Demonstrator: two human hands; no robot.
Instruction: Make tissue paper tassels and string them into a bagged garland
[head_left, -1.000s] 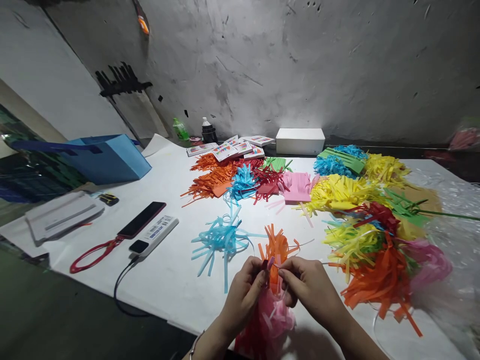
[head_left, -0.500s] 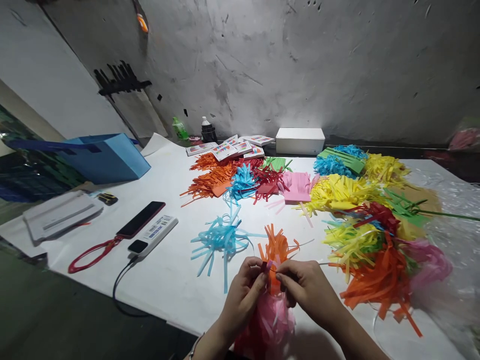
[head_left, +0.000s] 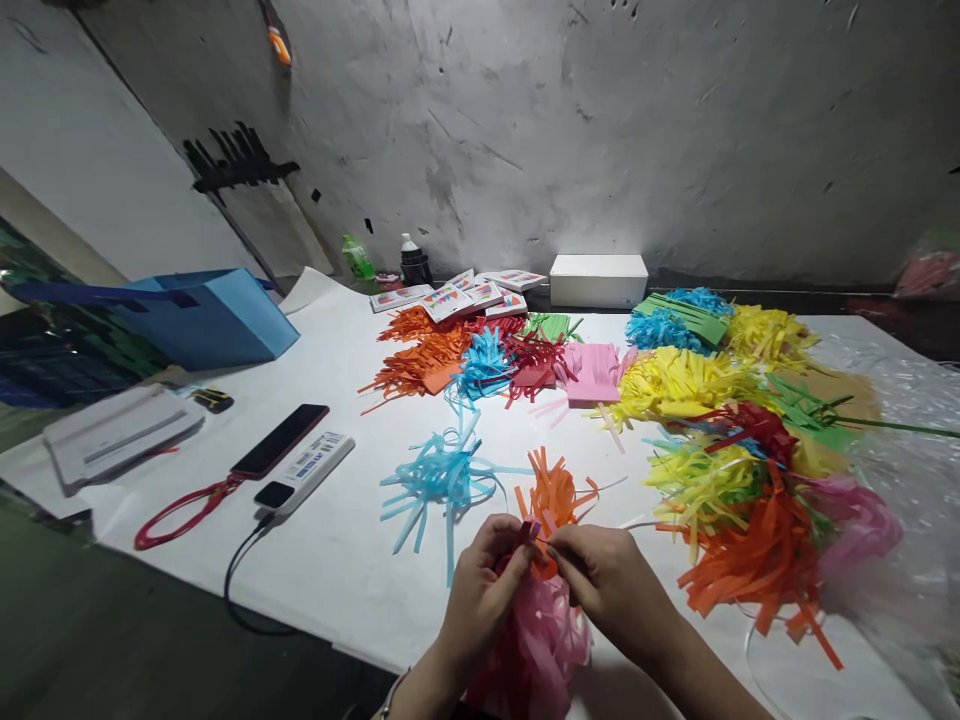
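Both hands pinch the top of a pink paper tassel (head_left: 541, 640): the left hand (head_left: 484, 590) closes its thumb and fingers on the gathered end from one side, and the right hand (head_left: 607, 580) closes on it from the other, fingertips almost meeting. The tassel's fringe hangs below the grip, over the near edge of the white table cover (head_left: 352, 560).

Well to the right of the grip spreads a big heap of yellow, orange, red and pink tassels (head_left: 742, 500). Far beyond the grip lies a row of cut paper bundles (head_left: 510, 360), orange, blue, red, green and pink. Far to the left stands a blue box (head_left: 217, 315). Ahead and slightly left lies a light blue tassel (head_left: 439, 480). Just beyond the fingertips, touching the pink one or nearly so, lies an orange tassel (head_left: 553, 492). Left of the grip lie a phone (head_left: 281, 440) and a white power bank (head_left: 307, 470).
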